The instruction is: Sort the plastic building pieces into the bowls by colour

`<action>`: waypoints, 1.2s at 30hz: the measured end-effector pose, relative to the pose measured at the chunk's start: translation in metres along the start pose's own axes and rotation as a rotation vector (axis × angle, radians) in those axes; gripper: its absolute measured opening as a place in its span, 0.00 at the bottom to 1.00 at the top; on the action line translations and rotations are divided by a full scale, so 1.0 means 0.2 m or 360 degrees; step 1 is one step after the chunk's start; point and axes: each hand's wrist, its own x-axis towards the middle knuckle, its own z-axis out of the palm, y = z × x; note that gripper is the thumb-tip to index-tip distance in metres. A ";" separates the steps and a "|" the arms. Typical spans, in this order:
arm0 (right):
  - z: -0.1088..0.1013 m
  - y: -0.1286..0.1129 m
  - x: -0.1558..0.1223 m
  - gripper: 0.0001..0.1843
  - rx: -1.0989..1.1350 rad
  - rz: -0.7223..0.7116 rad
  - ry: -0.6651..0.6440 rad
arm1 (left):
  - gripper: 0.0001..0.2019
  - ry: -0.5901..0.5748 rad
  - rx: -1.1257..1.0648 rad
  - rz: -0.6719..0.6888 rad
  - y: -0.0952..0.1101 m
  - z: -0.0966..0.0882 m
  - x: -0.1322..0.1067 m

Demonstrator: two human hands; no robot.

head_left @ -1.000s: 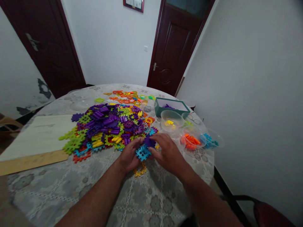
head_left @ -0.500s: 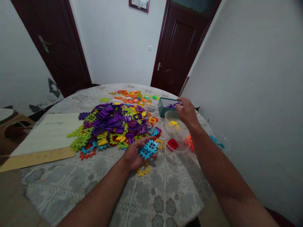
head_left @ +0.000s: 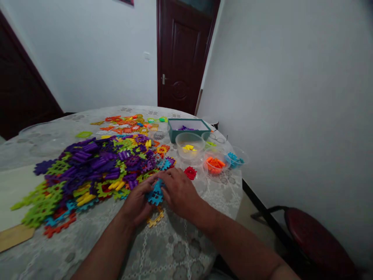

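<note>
Blue notched plastic building pieces (head_left: 156,197) are held up over the table's near side. My left hand (head_left: 137,203) is closed around them from the left. From the right, my right hand (head_left: 178,191) has its fingers bent onto the upper part of the same blue pieces; its fingertips are partly hidden. Just below lies a yellow notched frame (head_left: 156,217) on the tablecloth. Beyond my hands spreads a large pile of purple, green, yellow and blue building pieces (head_left: 99,163).
A teal-edged box (head_left: 189,134) holds purple pieces. Near it stand clear bowls with yellow pieces (head_left: 189,148), orange pieces (head_left: 215,164), blue pieces (head_left: 234,159) and a red piece (head_left: 190,173). Orange pieces (head_left: 126,124) lie at the back. A dark red stool (head_left: 317,237) stands at right.
My right hand has come back from the teal-edged box to the blue pieces in my left hand. The view has turned to the right, showing more bowls and the stool.
</note>
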 end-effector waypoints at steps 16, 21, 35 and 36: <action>-0.65 0.75 -0.21 0.13 0.0074 0.0834 0.1147 | 0.38 0.0254 0.0194 -0.0036 0.03 0.08 -0.03; -0.77 1.09 -0.28 0.16 -0.0244 0.1007 0.1028 | 0.34 0.0289 0.0244 -0.0022 0.04 0.10 -0.03; -0.43 0.51 -0.38 0.12 0.0304 0.0713 0.0963 | 0.31 0.0241 0.0179 0.0035 0.03 0.08 -0.03; -0.38 0.40 -0.37 0.11 0.0387 0.0607 0.0812 | 0.30 0.0211 0.0183 0.0039 0.03 0.07 -0.03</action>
